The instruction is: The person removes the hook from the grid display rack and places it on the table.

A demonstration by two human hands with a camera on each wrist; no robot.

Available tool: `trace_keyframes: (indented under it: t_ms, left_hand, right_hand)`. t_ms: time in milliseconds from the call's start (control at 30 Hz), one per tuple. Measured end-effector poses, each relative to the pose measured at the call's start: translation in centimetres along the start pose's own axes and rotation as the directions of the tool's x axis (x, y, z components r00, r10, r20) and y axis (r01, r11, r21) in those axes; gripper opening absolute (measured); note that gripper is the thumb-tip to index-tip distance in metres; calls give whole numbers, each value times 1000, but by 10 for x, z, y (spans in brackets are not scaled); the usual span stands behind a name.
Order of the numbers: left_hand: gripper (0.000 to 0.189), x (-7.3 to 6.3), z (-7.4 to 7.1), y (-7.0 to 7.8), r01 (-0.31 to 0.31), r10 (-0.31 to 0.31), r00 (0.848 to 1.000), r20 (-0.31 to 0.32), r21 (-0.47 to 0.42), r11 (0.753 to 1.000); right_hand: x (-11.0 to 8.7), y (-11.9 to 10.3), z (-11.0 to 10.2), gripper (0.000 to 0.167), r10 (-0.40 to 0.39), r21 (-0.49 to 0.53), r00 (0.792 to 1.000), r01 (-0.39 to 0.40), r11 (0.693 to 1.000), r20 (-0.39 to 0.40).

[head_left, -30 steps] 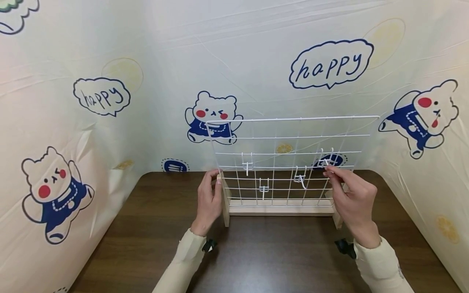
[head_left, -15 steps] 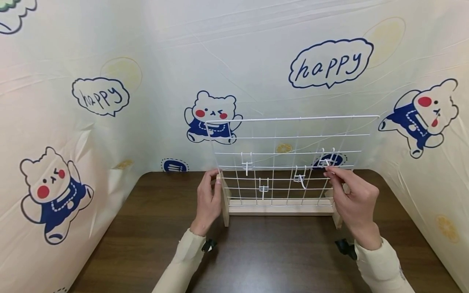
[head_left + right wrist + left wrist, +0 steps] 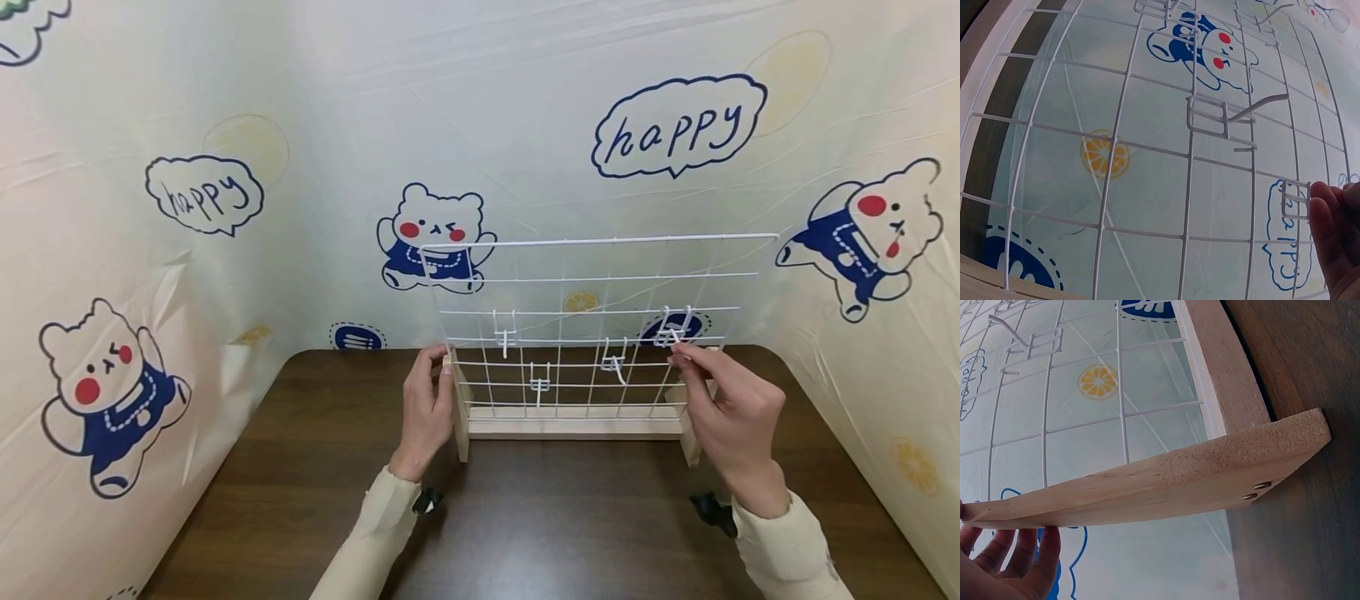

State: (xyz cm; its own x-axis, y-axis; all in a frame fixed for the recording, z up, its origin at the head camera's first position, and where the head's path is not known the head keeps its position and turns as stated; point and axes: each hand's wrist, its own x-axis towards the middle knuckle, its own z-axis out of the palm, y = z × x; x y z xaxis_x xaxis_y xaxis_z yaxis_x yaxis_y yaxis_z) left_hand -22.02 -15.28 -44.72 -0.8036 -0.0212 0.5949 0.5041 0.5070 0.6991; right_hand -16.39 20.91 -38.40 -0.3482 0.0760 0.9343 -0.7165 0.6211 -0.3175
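Note:
A white wire grid rack on a wooden base stands upright on the table. My left hand holds the wooden side post at the rack's left, fingers against its outer face in the left wrist view. My right hand pinches the arm of a white wire hook at the right part of the grid, its prongs reaching a horizontal wire. More hooks hang from the grid: one at upper left, one at lower left, one right of the middle.
The dark wooden table extends in front of the rack. A patterned fabric backdrop encloses the back and sides. Another wooden side post supports the rack's right end, partly behind my right hand.
My right hand and the hook it pinches have shifted slightly to the right along the grid. My left hand stays at the side post, and the other hooks keep their places.

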Motion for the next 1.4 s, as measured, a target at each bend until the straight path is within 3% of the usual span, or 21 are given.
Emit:
trace_keyframes:
  t_ms: [633,1400]
  left_hand:
    - [28,6,1,2,-44,44,999,-18,16,999]
    - [26,0,-1,1,-14,14,1000,-10,17,1000]
  right_hand:
    - [-6,1,-9,14,-17,-43,998,19,999,55]
    - [-21,3,-14,22,-38,-29,995,41,999,94]
